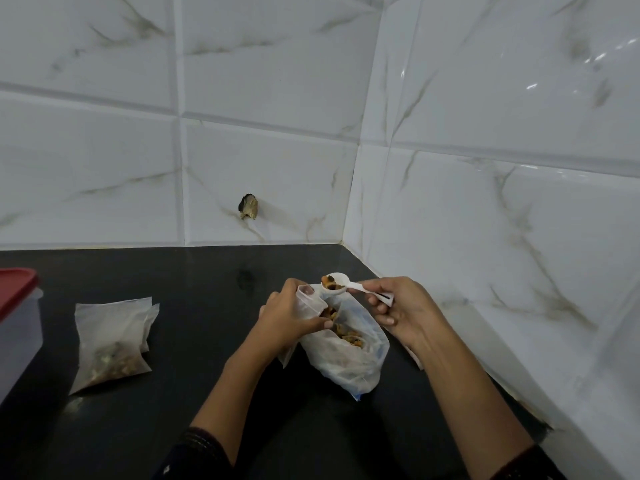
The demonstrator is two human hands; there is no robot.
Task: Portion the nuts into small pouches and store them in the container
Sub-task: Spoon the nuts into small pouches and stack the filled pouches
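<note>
My left hand [289,318] grips a small translucent pouch [309,301] by its open mouth, upright above the counter. My right hand [401,311] pinches the handle of a white plastic spoon [337,283] loaded with mixed nuts, its bowl at the pouch's mouth. Below both hands lies a larger plastic bag of nuts [346,355], open at the top. Filled pouches [110,341] lie stacked on the black counter [173,427] to the left. A clear container with a red lid [17,320] stands at the far left edge, partly cut off.
White marble-look tiled walls meet in a corner behind and to the right of my hands. A small dark chipped hole [248,206] marks the back wall. More pouch material shows under my right wrist [415,358].
</note>
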